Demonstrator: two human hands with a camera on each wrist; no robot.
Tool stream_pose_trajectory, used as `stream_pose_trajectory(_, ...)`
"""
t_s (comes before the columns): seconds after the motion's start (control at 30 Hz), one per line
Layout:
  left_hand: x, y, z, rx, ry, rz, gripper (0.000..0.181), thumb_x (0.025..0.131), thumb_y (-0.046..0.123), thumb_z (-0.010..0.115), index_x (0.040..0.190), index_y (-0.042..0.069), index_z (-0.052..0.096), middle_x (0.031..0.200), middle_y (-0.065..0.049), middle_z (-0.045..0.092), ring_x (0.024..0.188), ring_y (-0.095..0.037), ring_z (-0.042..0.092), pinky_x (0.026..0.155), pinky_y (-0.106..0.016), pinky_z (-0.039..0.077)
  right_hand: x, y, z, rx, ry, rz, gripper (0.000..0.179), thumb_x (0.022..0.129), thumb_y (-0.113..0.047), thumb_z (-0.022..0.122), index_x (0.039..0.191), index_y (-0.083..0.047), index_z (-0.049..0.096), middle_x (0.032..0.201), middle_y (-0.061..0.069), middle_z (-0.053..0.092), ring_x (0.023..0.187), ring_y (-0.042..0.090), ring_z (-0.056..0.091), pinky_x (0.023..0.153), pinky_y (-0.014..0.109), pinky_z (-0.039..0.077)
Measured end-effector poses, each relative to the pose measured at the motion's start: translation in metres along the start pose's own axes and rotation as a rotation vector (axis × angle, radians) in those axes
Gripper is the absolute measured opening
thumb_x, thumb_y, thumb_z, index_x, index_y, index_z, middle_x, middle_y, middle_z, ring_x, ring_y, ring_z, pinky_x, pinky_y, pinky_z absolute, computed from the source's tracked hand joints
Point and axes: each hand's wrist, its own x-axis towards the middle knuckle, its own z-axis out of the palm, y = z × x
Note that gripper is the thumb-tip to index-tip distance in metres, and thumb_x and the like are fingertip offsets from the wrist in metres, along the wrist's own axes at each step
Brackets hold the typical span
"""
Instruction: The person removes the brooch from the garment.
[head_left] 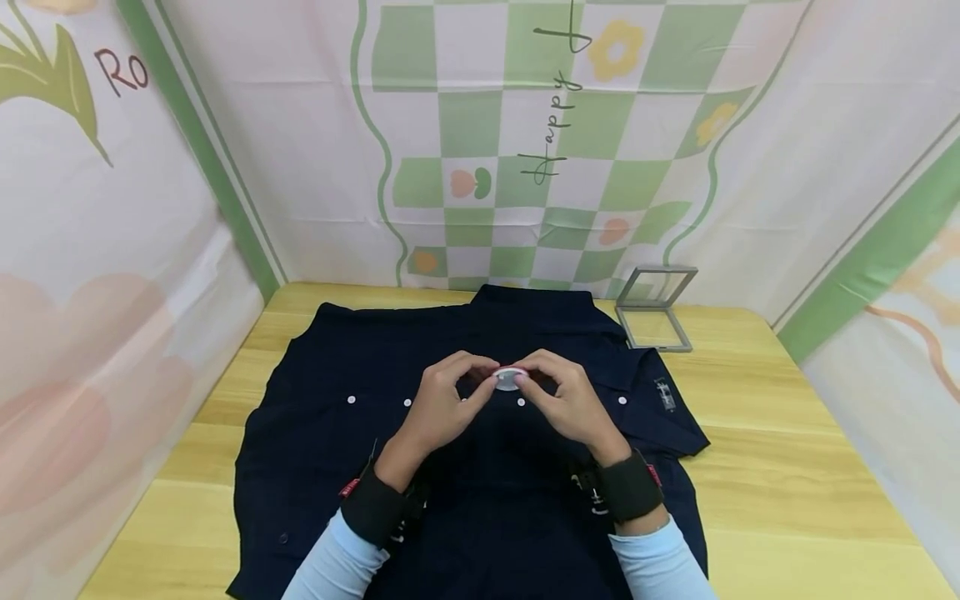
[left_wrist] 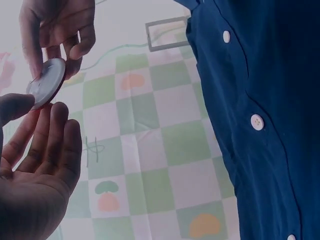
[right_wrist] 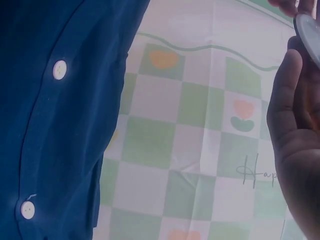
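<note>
A small round badge (head_left: pixel 506 380), pale silver on the side toward me and red at its edge, is held above the shirt between both hands. My left hand (head_left: pixel 450 398) pinches its left side between thumb and fingers; my right hand (head_left: pixel 567 400) pinches the right side. In the left wrist view the badge (left_wrist: pixel 47 84) is tilted, with both hands on it. Only part of the badge (right_wrist: pixel 309 35) enters the right wrist view. Beneath the hands, a dark navy short-sleeved shirt (head_left: pixel 315 467) with white buttons (head_left: pixel 351 400) lies spread out.
Behind the shirt's right shoulder, a grey hinged frame (head_left: pixel 656 310) stands open on the wooden table (head_left: pixel 795 450). Printed cloth (head_left: pixel 540 125) hangs at the back and along both sides. A small emblem (head_left: pixel 665 395) marks the right sleeve.
</note>
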Motion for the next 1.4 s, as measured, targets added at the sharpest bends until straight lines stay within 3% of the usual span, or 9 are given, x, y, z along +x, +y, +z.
stream_pose_trajectory(0.13, -0.001, -0.001, 0.001, -0.027, 0.027, -0.005, 0.012, 0.091, 0.009, 0.069, 0.102, 0.004, 0.071, 0.092, -0.007, 0.068, 0.081, -0.014, 0.066, 0.071, -0.024, 0.056, -0.001, 0.005, 0.003, 0.025, 0.025, 0.034, 0.018, 0.09, 0.012, 0.059, 0.103, 0.003, 0.068, 0.096, 0.016, 0.065, 0.075, 0.015, 0.063, 0.065, 0.018, 0.052)
stream_pose_trajectory(0.5, 0.004, 0.002, -0.003, -0.116, 0.08, -0.027, 0.012, 0.092, 0.007, 0.067, 0.103, 0.003, 0.071, 0.093, -0.009, 0.069, 0.083, -0.018, 0.068, 0.072, -0.036, 0.059, 0.0, 0.004, 0.005, 0.115, 0.067, 0.064, 0.022, 0.095, 0.002, 0.058, 0.116, 0.001, 0.065, 0.103, 0.014, 0.064, 0.088, 0.004, 0.062, 0.074, 0.019, 0.054)
stream_pose_trajectory(0.67, 0.007, 0.007, -0.008, -0.159, 0.105, -0.033, 0.014, 0.091, 0.007, 0.068, 0.104, 0.002, 0.071, 0.094, -0.01, 0.068, 0.083, -0.019, 0.067, 0.073, -0.029, 0.059, 0.003, -0.001, 0.006, 0.145, 0.08, 0.066, 0.022, 0.096, 0.0, 0.058, 0.117, 0.004, 0.063, 0.103, 0.011, 0.063, 0.089, 0.003, 0.06, 0.071, 0.018, 0.053)
stream_pose_trajectory(0.97, 0.009, 0.01, -0.01, -0.215, 0.157, -0.04, 0.014, 0.09, 0.002, 0.069, 0.103, -0.001, 0.07, 0.094, -0.013, 0.067, 0.082, -0.021, 0.068, 0.073, -0.027, 0.058, 0.004, -0.007, 0.012, 0.201, 0.115, 0.07, 0.02, 0.095, 0.002, 0.058, 0.114, 0.008, 0.061, 0.101, -0.013, 0.06, 0.083, 0.002, 0.059, 0.068, 0.017, 0.052)
stream_pose_trajectory(1.4, 0.01, 0.009, -0.006, -0.261, 0.192, -0.056, 0.014, 0.09, 0.0, 0.068, 0.103, -0.003, 0.069, 0.094, -0.015, 0.068, 0.081, -0.022, 0.067, 0.073, -0.025, 0.058, 0.007, -0.01, 0.02, 0.301, 0.145, 0.109, 0.02, 0.096, 0.002, 0.055, 0.112, 0.013, 0.058, 0.099, -0.012, 0.06, 0.083, 0.002, 0.06, 0.071, 0.017, 0.053)
